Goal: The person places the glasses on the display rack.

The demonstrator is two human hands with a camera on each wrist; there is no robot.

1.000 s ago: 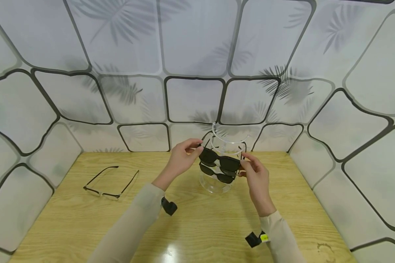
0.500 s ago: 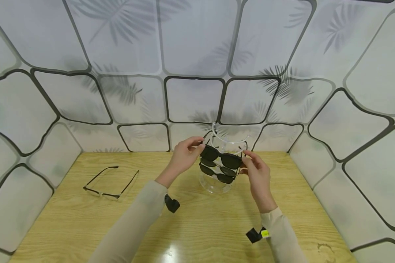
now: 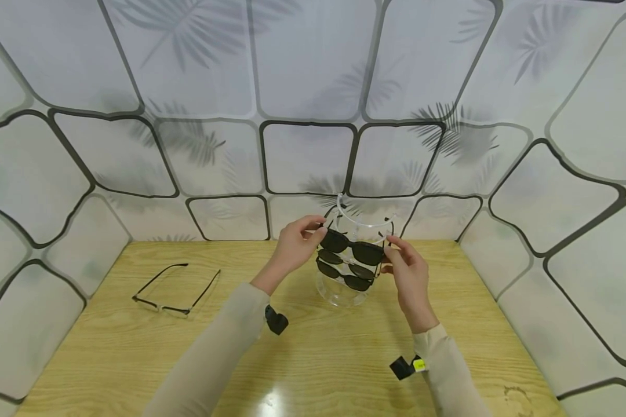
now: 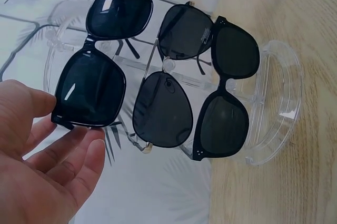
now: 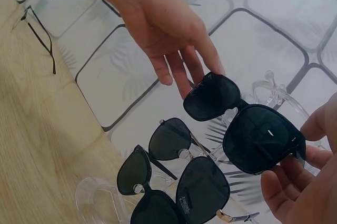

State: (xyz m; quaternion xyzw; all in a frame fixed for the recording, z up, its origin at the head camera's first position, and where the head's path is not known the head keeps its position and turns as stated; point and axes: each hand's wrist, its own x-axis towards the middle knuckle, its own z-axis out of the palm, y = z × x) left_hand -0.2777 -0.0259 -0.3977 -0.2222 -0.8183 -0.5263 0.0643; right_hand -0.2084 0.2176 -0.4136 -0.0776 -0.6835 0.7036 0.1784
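Observation:
Both hands hold one pair of black sunglasses (image 3: 351, 247) by its two outer ends, in front of a clear display stand (image 3: 367, 225). My left hand (image 3: 297, 246) pinches the end on the left, thumb in front and fingers behind. At the other end my right hand (image 3: 408, 278) grips the hinge side. Just below, thin-framed sunglasses with gold-coloured metal parts (image 4: 162, 109) sit on the stand. Under those hangs another black-framed pair of sunglasses (image 4: 224, 124). In the left wrist view the stand's round clear base (image 4: 288, 103) shows on the wood.
Eyeglasses with a dark half-rim frame (image 3: 160, 307) lie with temples spread on the wooden table (image 3: 313, 359), left of the stand. A patterned backdrop (image 3: 308, 159) rises behind and at both sides. The stand's top curved arm (image 3: 365, 223) bears no glasses.
The held sunglasses have risen slightly and shifted a little right, baring more of the middle pair beneath. Both hands moved with them. The eyeglasses on the table stayed put.

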